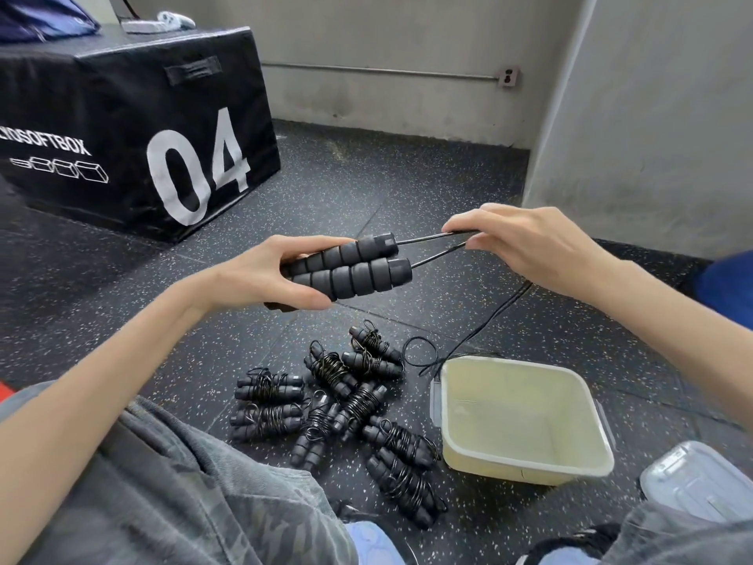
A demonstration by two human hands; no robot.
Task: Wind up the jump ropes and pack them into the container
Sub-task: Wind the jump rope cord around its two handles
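Note:
My left hand (260, 275) grips the two black foam handles (358, 267) of one jump rope, held side by side above the floor. My right hand (525, 246) pinches the two thin black cords (432, 248) just past the handle ends. The loose cord (485, 320) hangs from my right hand down to the floor and loops beside the container. A cream plastic container (525, 466) stands open and empty on the floor at the lower right. Several wound jump ropes (346, 405) lie in a pile to its left.
A clear lid (696, 479) lies at the right of the container. A black soft box marked 04 (134, 128) stands at the back left. Grey walls close the corner behind and to the right. My knees frame the bottom of the view on the speckled rubber floor (366, 185).

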